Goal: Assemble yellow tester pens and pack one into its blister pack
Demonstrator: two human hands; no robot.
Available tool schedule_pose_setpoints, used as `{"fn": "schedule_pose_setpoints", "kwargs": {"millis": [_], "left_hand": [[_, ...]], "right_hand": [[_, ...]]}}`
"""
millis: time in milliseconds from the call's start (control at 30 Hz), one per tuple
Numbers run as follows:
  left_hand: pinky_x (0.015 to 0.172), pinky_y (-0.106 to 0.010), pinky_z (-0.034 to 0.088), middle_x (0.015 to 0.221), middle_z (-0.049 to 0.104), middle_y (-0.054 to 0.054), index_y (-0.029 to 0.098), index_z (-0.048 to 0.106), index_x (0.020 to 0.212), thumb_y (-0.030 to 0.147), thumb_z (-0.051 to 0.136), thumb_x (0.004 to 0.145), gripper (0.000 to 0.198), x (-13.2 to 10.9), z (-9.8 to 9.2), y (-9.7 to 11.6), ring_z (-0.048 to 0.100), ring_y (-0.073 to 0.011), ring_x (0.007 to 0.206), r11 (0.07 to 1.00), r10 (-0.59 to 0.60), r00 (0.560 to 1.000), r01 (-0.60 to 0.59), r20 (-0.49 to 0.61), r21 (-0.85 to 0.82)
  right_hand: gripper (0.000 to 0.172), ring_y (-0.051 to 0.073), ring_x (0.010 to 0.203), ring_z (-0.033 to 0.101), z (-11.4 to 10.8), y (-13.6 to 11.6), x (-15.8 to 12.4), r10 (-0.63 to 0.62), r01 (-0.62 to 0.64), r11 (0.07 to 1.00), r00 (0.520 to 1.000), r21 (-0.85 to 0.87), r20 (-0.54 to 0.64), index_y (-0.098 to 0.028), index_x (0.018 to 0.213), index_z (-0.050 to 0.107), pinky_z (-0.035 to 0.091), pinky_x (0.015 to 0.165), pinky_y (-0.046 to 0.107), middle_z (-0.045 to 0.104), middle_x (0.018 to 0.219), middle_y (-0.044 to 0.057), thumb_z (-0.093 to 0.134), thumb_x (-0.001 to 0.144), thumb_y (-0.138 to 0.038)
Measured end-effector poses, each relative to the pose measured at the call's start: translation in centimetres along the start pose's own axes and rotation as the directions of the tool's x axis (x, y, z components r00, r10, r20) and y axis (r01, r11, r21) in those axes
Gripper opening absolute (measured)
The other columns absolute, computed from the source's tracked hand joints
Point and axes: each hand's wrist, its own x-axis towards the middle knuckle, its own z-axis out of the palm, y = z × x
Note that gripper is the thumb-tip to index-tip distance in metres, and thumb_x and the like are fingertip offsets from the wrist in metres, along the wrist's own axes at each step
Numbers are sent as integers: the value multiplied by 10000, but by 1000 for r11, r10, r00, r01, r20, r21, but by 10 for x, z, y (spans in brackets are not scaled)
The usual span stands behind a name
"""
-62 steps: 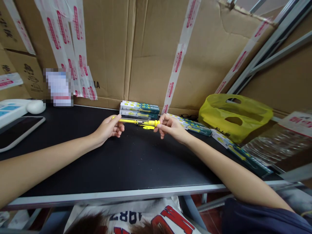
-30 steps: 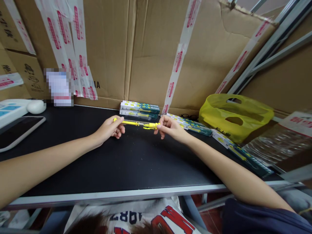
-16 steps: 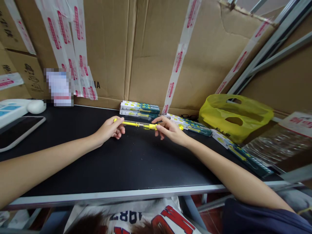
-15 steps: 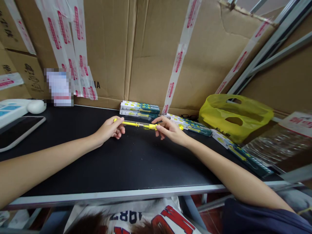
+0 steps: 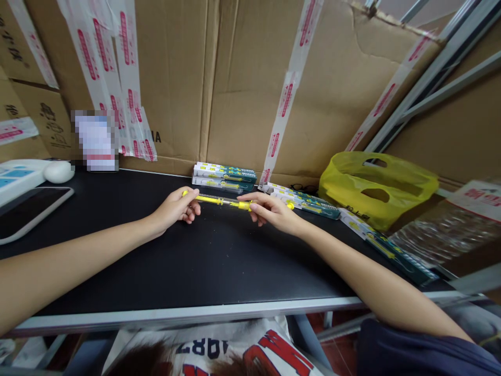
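A slim yellow pen-shaped tool (image 5: 223, 200) is held level just above the black table (image 5: 203, 261). My left hand (image 5: 176, 207) is closed around its left end, thumb on top. My right hand (image 5: 272, 210) pinches the right end between fingertips and thumb, and a small yellow tip (image 5: 290, 206) shows past the fingers. Behind the tool lies a stack of green and white packaged tools (image 5: 224, 176), and more packages (image 5: 303, 201) sit just behind my right hand.
Taped cardboard boxes (image 5: 250, 78) wall off the back. A yellow plastic bag (image 5: 376, 185) sits at the right with clear bags (image 5: 438, 235) and another package (image 5: 391, 250) beside it. A white device and tablet (image 5: 27, 198) lie at the left edge.
The tool has sunk slightly toward the table. My right hand has slid along its right end, fingers stretching over it, so a yellow tip now shows past them. My left hand has stayed put.
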Motion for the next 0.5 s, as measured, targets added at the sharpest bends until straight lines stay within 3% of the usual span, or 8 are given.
{"fn": "schedule_pose_setpoints", "kwargs": {"millis": [500], "left_hand": [[442, -192, 407, 585, 583, 28, 189, 447, 822, 472, 527, 823, 294, 1, -1, 0, 504, -77, 448, 1000, -4, 1000, 4, 2, -4]], "right_hand": [[320, 86, 565, 508, 1, -1, 0, 1, -1, 1000, 1000, 5, 11, -189, 1167, 489, 477, 506, 192, 495, 651, -36, 445, 929, -398]]}}
